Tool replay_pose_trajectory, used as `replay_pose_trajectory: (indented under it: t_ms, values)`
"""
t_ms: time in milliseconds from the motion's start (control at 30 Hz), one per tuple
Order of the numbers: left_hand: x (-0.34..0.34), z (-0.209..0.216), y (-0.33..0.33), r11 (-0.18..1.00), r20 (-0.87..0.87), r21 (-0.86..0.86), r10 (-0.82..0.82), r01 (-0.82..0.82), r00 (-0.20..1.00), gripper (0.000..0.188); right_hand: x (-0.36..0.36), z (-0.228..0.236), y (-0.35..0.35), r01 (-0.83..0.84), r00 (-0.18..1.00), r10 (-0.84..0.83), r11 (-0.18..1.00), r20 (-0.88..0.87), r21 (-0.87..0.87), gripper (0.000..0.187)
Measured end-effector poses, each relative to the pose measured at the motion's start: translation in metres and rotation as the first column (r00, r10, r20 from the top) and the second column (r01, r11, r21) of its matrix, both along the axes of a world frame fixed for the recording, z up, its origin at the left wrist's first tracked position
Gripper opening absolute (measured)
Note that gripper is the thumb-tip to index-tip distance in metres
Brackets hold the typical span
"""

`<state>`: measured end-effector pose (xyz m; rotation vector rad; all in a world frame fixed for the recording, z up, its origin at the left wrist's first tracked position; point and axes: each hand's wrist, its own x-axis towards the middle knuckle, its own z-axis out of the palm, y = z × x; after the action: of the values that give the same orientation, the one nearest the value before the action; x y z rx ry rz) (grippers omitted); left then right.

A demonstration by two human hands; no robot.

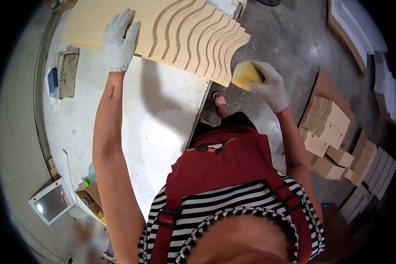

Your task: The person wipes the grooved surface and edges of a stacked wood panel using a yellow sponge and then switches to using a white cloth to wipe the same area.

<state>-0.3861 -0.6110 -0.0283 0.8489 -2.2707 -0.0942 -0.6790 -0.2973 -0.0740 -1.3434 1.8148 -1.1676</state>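
Yellow foam sanding block [244, 74], soft and light I judge, sits clenched in my right hand [270, 86], right of centre. Upper left, my left hand [119, 40] presses flat, fingers released, on the stiff pale wave-cut wooden panel [163, 33] on the white desk [163, 105].

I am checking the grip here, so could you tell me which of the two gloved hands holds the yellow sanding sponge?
The right hand holds the yellow sanding sponge; the left hand lies flat on the wavy wooden panel.

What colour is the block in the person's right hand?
Yellow: the sanding block in the gloved right hand, head view.
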Motion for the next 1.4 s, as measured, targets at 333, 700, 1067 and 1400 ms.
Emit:
replay_pose_trajectory:
  t_ms: [333,700,1067,1400]
  values:
    - [0.007,-0.009,-0.008,1.000,0.014,0.001,0.004,-0.004,1.000,0.039,0.039,-0.010,-0.011,-0.126,0.918,0.107,0.992,-0.381,-0.026,0.052]
    - [0.010,0.023,-0.022,0.974,0.155,0.212,-0.110,0.076,0.982,0.042,0.011,0.007,0.047,0.171,0.974,-0.178,0.984,-0.140,-0.055,0.053]
    - [-0.019,0.010,-0.036,0.982,0.220,0.181,0.019,-0.060,0.975,0.054,-0.017,-0.009,0.007,-0.051,0.977,0.015,0.985,-0.212,-0.165,0.054]
    - [-0.024,0.017,-0.028,0.970,0.198,0.232,0.032,-0.078,0.980,0.052,-0.011,-0.011,-0.031,-0.273,0.945,0.220,0.938,-0.242,-0.214,0.054]
